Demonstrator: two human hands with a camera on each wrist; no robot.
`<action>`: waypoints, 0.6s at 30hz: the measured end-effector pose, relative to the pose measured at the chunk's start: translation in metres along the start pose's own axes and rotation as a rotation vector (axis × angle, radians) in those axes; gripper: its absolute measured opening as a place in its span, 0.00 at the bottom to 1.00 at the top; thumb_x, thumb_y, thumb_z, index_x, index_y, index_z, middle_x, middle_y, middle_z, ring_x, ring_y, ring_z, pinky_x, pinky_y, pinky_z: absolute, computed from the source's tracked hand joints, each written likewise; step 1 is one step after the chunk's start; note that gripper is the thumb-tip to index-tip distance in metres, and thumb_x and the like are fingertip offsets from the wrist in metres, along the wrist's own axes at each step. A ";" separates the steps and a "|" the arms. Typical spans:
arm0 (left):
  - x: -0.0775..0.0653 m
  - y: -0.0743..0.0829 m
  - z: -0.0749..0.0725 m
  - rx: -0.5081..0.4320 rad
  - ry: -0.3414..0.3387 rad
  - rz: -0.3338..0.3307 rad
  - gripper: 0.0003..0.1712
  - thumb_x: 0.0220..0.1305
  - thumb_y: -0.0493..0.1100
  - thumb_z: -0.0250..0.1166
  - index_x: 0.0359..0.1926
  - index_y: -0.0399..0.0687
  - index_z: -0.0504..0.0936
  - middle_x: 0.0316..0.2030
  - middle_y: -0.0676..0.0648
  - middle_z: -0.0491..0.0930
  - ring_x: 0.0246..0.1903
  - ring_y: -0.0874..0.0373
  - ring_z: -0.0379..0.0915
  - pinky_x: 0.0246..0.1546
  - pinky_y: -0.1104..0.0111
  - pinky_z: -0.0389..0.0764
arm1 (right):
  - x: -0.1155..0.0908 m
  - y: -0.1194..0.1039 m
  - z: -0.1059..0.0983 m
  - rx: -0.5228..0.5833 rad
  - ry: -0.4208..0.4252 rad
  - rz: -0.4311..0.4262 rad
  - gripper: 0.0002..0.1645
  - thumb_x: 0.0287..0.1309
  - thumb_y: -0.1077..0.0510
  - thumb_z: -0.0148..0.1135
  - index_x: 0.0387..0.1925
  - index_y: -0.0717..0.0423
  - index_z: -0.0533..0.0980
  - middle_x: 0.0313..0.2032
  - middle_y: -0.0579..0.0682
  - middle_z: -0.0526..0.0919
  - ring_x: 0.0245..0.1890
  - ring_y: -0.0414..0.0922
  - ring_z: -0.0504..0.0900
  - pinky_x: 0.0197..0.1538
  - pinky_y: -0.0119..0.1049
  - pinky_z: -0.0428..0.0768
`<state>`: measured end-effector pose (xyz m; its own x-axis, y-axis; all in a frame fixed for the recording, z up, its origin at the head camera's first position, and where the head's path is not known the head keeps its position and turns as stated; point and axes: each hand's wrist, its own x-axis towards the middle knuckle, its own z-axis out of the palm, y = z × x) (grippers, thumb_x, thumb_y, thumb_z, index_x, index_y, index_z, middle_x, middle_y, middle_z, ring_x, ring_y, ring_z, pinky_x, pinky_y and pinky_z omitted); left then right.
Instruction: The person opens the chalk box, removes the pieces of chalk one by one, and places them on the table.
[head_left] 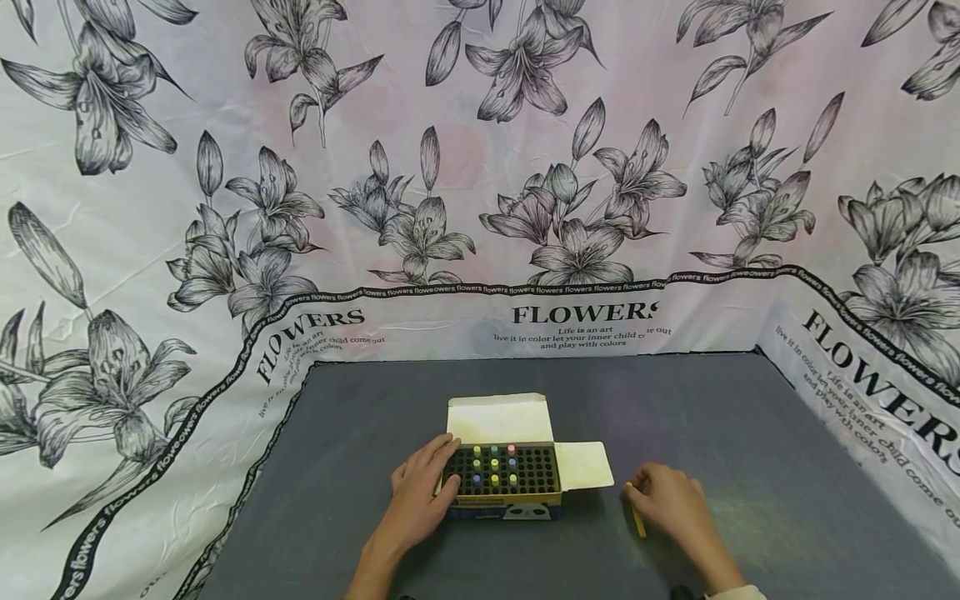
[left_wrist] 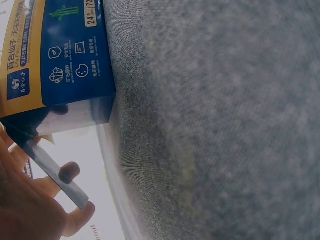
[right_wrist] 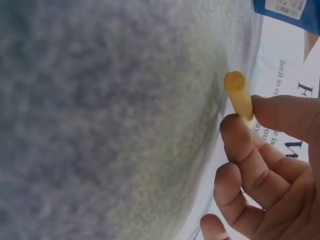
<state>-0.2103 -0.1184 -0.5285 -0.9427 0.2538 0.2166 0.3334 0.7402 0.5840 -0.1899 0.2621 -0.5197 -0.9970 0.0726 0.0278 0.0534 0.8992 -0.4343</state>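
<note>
A blue and yellow chalk box stands with its lid up; several coloured chalk sticks sit in a few holes of its dark grid. At its left end, my left hand grips the box, thumb near the front corner and fingers farther back. The left wrist view shows a side flap between those fingers. To the right of the box, close over the table, my right hand pinches a yellow chalk stick between thumb and index finger. The chalk's lower end points down toward the table.
The box's lid stands open at the back, and a white flap sticks out to the right. A dark grey cloth covers the table. Flower-printed sheeting rises around its back and sides.
</note>
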 end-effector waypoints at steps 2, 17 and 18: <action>0.000 0.000 0.000 -0.001 0.000 0.000 0.29 0.77 0.51 0.55 0.75 0.61 0.67 0.76 0.52 0.63 0.73 0.42 0.59 0.62 0.31 0.57 | 0.002 0.000 0.000 -0.011 -0.010 0.003 0.09 0.56 0.50 0.70 0.29 0.51 0.84 0.24 0.42 0.85 0.25 0.42 0.80 0.37 0.51 0.72; 0.000 0.001 0.000 0.002 0.003 -0.009 0.29 0.76 0.51 0.56 0.75 0.60 0.68 0.75 0.52 0.64 0.73 0.42 0.60 0.63 0.32 0.57 | 0.005 -0.001 0.005 -0.113 -0.016 0.000 0.10 0.53 0.51 0.73 0.28 0.53 0.81 0.26 0.46 0.85 0.26 0.45 0.80 0.35 0.51 0.72; 0.000 0.001 0.000 0.001 0.003 -0.009 0.29 0.76 0.51 0.56 0.75 0.60 0.68 0.75 0.52 0.64 0.73 0.42 0.60 0.63 0.32 0.57 | 0.005 -0.002 0.005 -0.113 -0.016 0.001 0.10 0.53 0.52 0.73 0.28 0.53 0.81 0.26 0.46 0.85 0.26 0.45 0.80 0.35 0.52 0.72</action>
<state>-0.2103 -0.1178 -0.5283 -0.9455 0.2456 0.2139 0.3253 0.7431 0.5848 -0.1950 0.2588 -0.5235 -0.9976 0.0677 0.0126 0.0597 0.9422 -0.3298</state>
